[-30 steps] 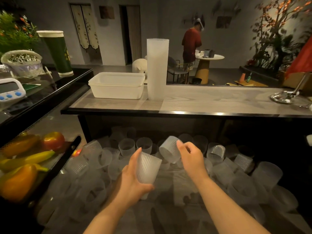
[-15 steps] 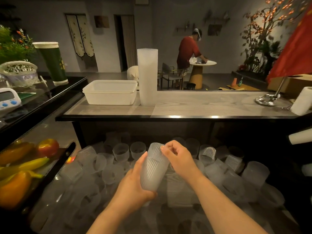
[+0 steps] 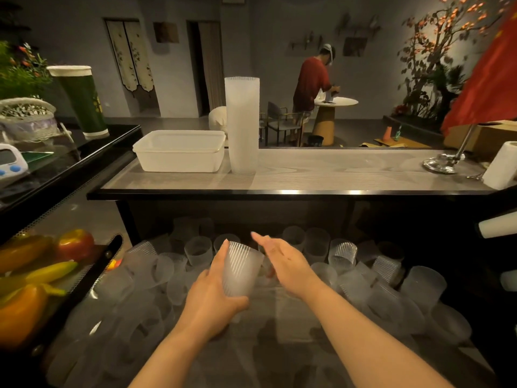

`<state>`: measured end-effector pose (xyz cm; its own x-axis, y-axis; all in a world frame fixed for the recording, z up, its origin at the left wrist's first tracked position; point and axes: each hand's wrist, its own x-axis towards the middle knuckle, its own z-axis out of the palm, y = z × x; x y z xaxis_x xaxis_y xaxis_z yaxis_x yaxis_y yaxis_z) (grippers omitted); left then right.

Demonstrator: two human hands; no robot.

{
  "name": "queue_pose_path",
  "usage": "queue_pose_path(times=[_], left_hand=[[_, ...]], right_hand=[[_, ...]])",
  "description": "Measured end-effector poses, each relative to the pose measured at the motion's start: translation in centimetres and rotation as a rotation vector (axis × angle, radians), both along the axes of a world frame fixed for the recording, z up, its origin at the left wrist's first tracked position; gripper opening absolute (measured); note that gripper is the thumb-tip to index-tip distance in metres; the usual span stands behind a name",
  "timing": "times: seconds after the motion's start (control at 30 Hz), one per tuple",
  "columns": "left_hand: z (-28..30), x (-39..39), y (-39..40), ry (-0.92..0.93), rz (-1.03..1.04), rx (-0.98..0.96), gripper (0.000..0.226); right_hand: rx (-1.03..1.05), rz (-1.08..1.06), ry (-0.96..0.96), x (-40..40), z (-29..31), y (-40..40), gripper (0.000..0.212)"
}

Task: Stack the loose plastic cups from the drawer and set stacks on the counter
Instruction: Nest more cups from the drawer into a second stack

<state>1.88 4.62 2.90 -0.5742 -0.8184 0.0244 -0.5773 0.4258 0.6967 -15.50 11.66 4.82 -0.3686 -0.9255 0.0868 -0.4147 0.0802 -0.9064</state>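
My left hand point(image 3: 208, 299) grips a short stack of ribbed translucent cups point(image 3: 240, 268), held upright above the drawer. Just right of that stack my right hand point(image 3: 285, 261) is flat with fingers apart and holds nothing. The open drawer point(image 3: 291, 317) below is full of several loose frosted cups point(image 3: 342, 253), some upright and some lying on their sides. On the grey counter point(image 3: 321, 172) stands a tall stack of cups point(image 3: 242, 124).
A white plastic tub point(image 3: 180, 151) sits left of the tall stack. A flag stand point(image 3: 444, 161) and a paper roll point(image 3: 500, 166) are at the counter's right end. Fruit point(image 3: 33, 275) lies in a tray on the left. A person stands at a far table.
My right hand pushed the cup it held down into the one in my left hand, then let go and opened beside the stack.
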Motion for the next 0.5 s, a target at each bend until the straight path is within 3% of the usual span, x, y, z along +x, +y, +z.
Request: queue_pose_path(times=[0.07, 0.13, 0.3, 0.5], left_hand=[[-0.2, 0.2, -0.5, 0.025, 0.013, 0.019, 0.12], [-0.5, 0.4, -0.7, 0.061, 0.016, 0.057, 0.12], [-1.3, 0.7, -1.1, 0.169, 0.024, 0.123, 0.12], [-2.6, 1.6, -1.7, 0.244, 0.021, 0.128, 0.122]], right_hand=[[-0.002, -0.24, 0.092, -1.4, -1.6, -0.6, 0.038], [0.111, -0.323, 0.246, -2.7, -3.7, -1.1, 0.035], [0.478, -0.15, 0.456, -4.1, -7.0, -4.0, 0.052], [0.489, -0.088, 0.504, -4.4, -9.1, -6.6, 0.058]])
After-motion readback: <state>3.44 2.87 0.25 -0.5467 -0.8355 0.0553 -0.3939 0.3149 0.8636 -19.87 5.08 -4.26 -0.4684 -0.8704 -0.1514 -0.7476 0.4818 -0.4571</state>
